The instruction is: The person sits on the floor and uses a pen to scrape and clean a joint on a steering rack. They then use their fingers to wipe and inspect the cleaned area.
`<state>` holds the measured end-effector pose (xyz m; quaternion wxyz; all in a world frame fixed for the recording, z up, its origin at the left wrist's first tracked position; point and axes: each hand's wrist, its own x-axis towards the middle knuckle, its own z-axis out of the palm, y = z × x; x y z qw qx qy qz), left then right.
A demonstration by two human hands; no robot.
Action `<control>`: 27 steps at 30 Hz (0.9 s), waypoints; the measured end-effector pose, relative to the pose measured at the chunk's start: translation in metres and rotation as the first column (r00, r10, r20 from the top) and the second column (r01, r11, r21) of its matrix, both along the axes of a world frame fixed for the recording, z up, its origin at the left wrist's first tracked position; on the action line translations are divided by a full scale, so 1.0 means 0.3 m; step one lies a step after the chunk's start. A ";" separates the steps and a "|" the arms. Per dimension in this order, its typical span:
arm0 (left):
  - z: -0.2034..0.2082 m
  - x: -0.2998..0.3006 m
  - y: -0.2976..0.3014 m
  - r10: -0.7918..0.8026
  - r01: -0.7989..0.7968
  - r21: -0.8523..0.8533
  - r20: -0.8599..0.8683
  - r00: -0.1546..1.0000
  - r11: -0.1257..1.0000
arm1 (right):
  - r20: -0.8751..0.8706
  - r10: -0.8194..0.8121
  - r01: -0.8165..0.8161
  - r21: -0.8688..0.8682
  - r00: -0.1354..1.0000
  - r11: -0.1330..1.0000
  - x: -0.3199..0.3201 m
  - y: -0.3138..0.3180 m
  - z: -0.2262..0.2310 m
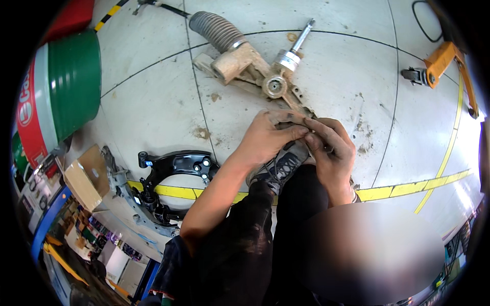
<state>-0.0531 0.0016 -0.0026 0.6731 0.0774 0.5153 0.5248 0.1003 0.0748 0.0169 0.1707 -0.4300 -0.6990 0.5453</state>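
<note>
My left hand (pixel 273 133) and my right hand (pixel 333 152) meet above my shoe (pixel 288 163). Both have their fingers closed, with the fingertips pinched together. Whatever is between them is hidden or too small to name. Just beyond the hands, a dirty steering rack (pixel 255 64) lies on the floor. From its far left end extends a ribbed rubber boot (pixel 217 30), and a bright metal pinion shaft (pixel 303 36) sticks up to the right. The near end of the rack runs under my fingers, and I cannot tell whether they touch it.
A black control arm (pixel 178 162) lies left of my left forearm, beside a grey metal part (pixel 125 191) and a cardboard box (pixel 86 177). A green drum (pixel 76 84) stands far left. Orange wheeled equipment (pixel 443 60) is at far right. Yellow tape (pixel 393 193) crosses the floor.
</note>
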 end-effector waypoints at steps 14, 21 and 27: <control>-0.047 -0.087 0.010 -0.057 0.013 -0.067 -0.712 0.700 0.998 | 0.439 -0.167 0.084 0.202 0.883 0.976 0.165 0.229 -0.295; -0.061 -0.150 0.041 -0.078 0.156 -0.051 -0.982 0.174 0.986 | 0.525 -0.127 0.023 0.201 0.842 0.979 0.183 0.218 -0.408; -0.060 -0.129 0.068 -0.149 0.260 -0.133 -0.988 0.042 0.956 | 0.514 -0.087 0.005 0.159 0.853 0.987 0.155 0.171 -0.417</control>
